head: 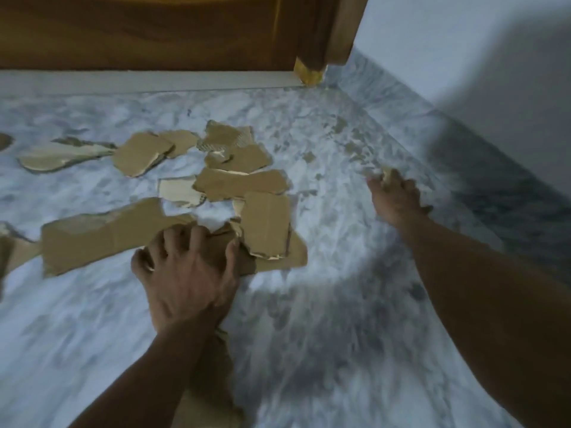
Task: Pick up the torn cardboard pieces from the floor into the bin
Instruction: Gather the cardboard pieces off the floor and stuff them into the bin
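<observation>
Torn cardboard pieces point(241, 183) lay scattered flat across the floor point(324, 304), most of them overlapping in a loose heap at the middle of the view, with more trailing off toward the left edge. A long piece point(102, 236) stretched leftward from the heap's near side.

The person's left hand point(188, 273) came down on the near edge of the heap, palm down. Its fingers were curled claw-like over the end of the long piece, and its thumb hooked against a darker strip point(213, 381) that ran back beneath the wrist and forearm toward the camera.

The right hand point(397, 196) reached out well apart from the heap, to the right and near the skirting. Its fingers were bunched round a small pale scrap point(387, 175), though blur hid how the fingertips met. Tiny crumbs point(309, 156) of cardboard dotted the floor between that hand and the heap.

The floor was grey-and-white marble. Beyond the pieces a pale sill point(154, 81) ran along the foot of a wooden door point(154, 32). The door frame point(343, 26) stood at its right, and a white wall point(463, 41) angled away along the right side.
</observation>
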